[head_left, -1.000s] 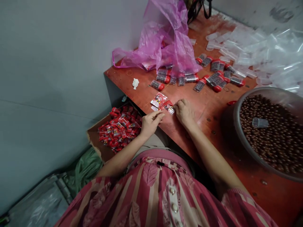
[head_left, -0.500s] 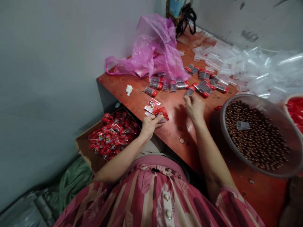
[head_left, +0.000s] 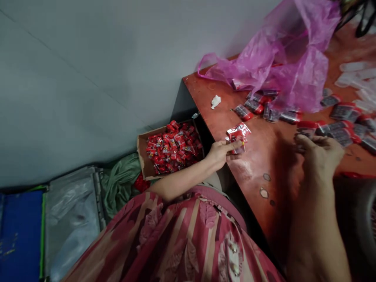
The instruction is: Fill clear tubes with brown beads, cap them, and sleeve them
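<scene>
Clear packets with red print [head_left: 238,131] are pinched between the thumb and fingers of my left hand [head_left: 221,153], over the table's near edge. To the right, my right hand [head_left: 321,154] is closed by thumb and fingers on a small red-capped container [head_left: 307,127] filled with dark beads, close to the pile. More filled containers [head_left: 243,112] with red caps lie across the table behind both hands.
A pink plastic bag [head_left: 261,62] lies at the back of the red table [head_left: 249,172]. Crumpled white tissue [head_left: 215,102] is near the left edge. Below stands a cardboard box [head_left: 143,156] of red packets. Empty clear containers [head_left: 357,74] and a tub [head_left: 362,219] are at right.
The view has swung left, bringing the box and floor items further in. My right hand has closed on a container by the pile. My left hand still holds the packets, now overlapping more.
</scene>
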A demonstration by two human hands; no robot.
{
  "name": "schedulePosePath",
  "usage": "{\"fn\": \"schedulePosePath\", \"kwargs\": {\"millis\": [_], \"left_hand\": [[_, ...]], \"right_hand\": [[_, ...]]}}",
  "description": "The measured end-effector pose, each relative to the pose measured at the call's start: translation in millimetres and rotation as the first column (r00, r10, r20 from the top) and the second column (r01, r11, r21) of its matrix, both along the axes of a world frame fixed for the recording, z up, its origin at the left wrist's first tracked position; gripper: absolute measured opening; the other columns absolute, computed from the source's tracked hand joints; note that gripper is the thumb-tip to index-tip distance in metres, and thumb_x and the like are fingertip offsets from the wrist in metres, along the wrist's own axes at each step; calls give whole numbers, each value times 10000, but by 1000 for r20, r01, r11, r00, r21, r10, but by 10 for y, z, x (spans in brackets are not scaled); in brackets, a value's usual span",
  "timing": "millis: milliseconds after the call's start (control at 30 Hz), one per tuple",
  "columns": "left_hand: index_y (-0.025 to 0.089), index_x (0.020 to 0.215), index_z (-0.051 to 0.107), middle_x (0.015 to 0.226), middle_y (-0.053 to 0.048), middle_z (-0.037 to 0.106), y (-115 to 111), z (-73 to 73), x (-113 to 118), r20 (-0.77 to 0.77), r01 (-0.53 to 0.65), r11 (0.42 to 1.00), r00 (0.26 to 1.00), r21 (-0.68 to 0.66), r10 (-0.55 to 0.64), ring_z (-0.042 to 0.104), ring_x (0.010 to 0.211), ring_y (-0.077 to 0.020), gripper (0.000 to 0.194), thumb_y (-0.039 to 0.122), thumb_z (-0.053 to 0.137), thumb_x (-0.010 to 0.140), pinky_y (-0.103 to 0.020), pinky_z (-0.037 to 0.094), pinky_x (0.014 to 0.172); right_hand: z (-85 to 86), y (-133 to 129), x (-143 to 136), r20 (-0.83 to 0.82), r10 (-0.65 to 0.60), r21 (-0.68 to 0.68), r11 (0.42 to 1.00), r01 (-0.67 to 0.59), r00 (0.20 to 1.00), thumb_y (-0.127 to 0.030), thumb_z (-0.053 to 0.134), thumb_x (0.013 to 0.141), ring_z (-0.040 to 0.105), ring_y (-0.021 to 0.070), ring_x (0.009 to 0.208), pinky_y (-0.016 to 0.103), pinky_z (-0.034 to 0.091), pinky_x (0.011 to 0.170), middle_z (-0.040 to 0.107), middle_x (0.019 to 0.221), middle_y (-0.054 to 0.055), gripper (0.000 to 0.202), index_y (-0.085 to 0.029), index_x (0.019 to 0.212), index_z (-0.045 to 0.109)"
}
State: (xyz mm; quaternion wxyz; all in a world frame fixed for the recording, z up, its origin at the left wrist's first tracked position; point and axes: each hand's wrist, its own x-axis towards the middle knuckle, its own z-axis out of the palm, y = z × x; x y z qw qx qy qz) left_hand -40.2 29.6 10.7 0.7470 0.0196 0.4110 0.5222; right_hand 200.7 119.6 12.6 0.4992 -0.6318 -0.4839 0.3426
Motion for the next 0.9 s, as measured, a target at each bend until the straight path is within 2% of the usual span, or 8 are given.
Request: {"fn": "schedulePosePath", "kwargs": {"millis": [33,167,300,400,567,733,833,900], "left_hand": [[101,715,653,642,-29,676,21,2,-16,33,-23,1000,999,-15,23,631,510,-109,124,169,757,709,-226,537,521],[116,767,643,698,-44,701,93,12,-33,152,-95,993,983,-70,105,679,604,-138,115,202,719,768,-250,565,623],[131,775,640,706,-43,706,96,27,30,197,-110,987,971,-118,132,690,651,-149,129,239,709,787,-263,562,677],[138,775,643,719,-30,707,68,31,106,193,-116,987,972,-109,135,681,654,-138,144,250,733,765,-275,553,722],[141,783,644,741,-20,704,29,41,213,180,-100,994,978,-37,105,674,680,-135,187,253,777,713,-298,535,801],[139,760,638,700,0,688,-2,70,282,126,-71,997,990,39,65,656,641,-123,229,269,805,672,-282,532,756],[127,740,641,668,0,681,-18,98,310,75,-19,989,997,147,8,641,601,-115,281,304,830,630,-278,529,729],[118,734,649,663,-8,684,-22,117,323,38,26,977,999,214,-35,645,603,-122,317,317,850,589,-283,528,720]], "right_hand": [[45,-175,-87,-34,-119,6,993,119,992,-274,815,557,552,128,447,305,461,463,618,574,1,214,-202,641,631],[213,-929,-563,-97,86,-124,987,-97,992,-318,806,597,601,128,508,267,497,496,648,623,-20,297,-186,784,616],[212,-1390,-930,-150,103,-125,985,-122,983,-333,777,668,598,124,508,255,501,484,637,653,-38,292,-199,837,580],[127,-1480,-1012,-146,77,-104,990,-93,986,-347,763,702,595,117,526,244,493,486,635,694,-35,297,-203,871,567],[29,-1464,-989,-94,65,-77,994,-72,993,-377,741,728,587,117,565,244,490,511,641,747,-13,302,-197,891,563],[15,-1461,-932,-28,96,-62,993,-98,995,-383,735,736,578,117,596,246,481,545,641,754,-15,291,-201,895,574],[-1,-1452,-898,-17,110,-69,991,-111,994,-394,727,746,580,119,597,253,478,553,649,759,-15,288,-202,896,573],[-16,-1448,-883,7,72,-48,996,-71,997,-398,715,759,581,120,597,257,474,556,652,761,-14,278,-201,893,572]]}}
